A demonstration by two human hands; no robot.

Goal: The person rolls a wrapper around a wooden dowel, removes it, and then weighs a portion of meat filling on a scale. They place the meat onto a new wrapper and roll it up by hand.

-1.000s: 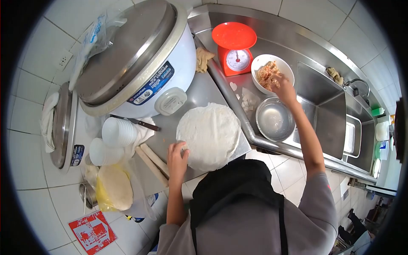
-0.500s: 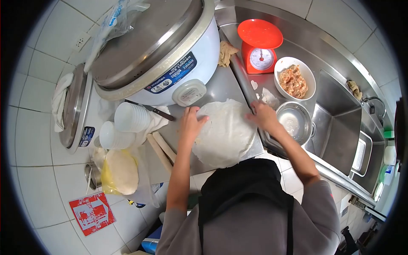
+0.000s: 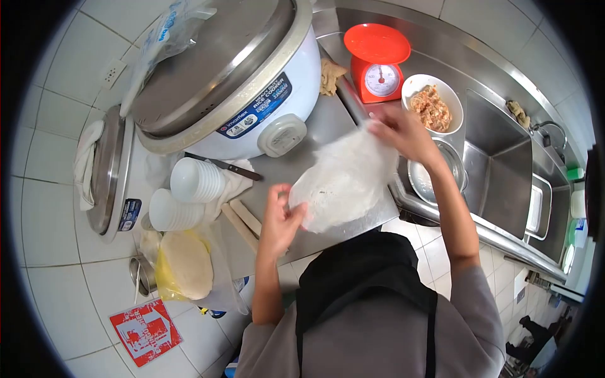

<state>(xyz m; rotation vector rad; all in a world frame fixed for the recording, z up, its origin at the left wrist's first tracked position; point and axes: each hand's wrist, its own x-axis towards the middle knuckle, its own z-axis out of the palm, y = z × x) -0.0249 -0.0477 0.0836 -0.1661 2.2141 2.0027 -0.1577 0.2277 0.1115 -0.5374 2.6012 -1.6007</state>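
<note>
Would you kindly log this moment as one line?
right hand: holds thin sheet by far edge | left hand: at its left edge | meat mix: in bowl beside scale

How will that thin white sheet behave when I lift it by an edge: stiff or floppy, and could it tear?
The white sheet is likely floppy, since it bends and creases between the left hand and right hand. It looks thin, so probably light, and a hard pull might tear it.
</note>
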